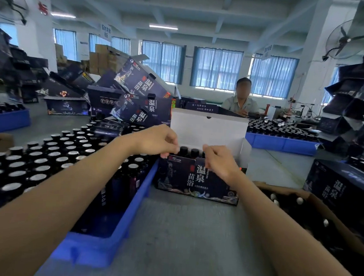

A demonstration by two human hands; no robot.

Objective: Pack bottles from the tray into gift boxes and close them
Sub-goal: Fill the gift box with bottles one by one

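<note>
A dark printed gift box [197, 182] stands on the grey table, its white lid [208, 129] upright at the back. Black bottle caps [189, 152] show inside the open top. My left hand [157, 141] is at the box's left top edge with fingers curled down onto it. My right hand [220, 162] pinches the front top edge near the middle. The blue tray [126, 220] at my left holds several dark bottles with silver caps [44, 162].
A heap of empty gift boxes [134, 95] lies behind the tray. More blue trays of bottles [283, 143] stand at the back right and far left. A cardboard carton [314, 213] and a closed gift box [338, 189] sit at my right. A person [241, 101] sits across the table.
</note>
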